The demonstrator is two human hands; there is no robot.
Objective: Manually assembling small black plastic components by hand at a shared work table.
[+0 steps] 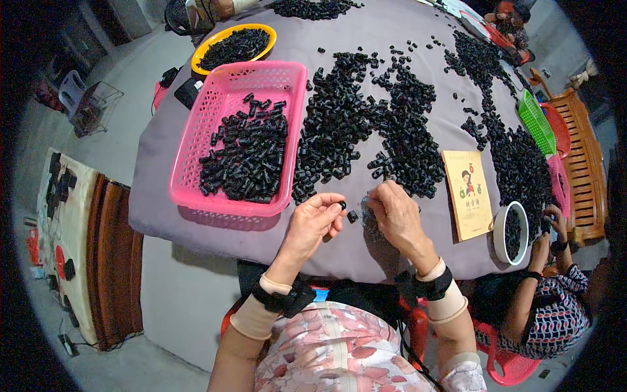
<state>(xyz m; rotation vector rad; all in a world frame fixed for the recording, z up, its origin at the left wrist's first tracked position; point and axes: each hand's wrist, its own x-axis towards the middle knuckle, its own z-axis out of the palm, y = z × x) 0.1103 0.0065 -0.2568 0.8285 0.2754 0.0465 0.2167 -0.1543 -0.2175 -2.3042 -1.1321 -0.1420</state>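
Note:
My left hand (314, 224) pinches a small black plastic cap-like piece (342, 205) between thumb and forefinger, above the near part of the table. Just right of it, a single loose black piece (353, 216) lies on the cloth. My right hand (396, 217) is at the near edge of the right-hand heap of black pieces (410, 140). Its fingers are curled downward and closed, and the fingertips are hidden. Another heap of black pieces (336, 117) lies beyond my left hand. On the left stands a pink plastic basket (297, 130), partly filled with similar black pieces (245, 160).
A yellow-rimmed bowl (273, 40) of black parts stands behind the basket. Right of my right hand are a yellow booklet (467, 196) and a white bowl (499, 235). A co-worker (545, 300) sits at the right. The grey cloth (261, 247) covers the table to its near edge.

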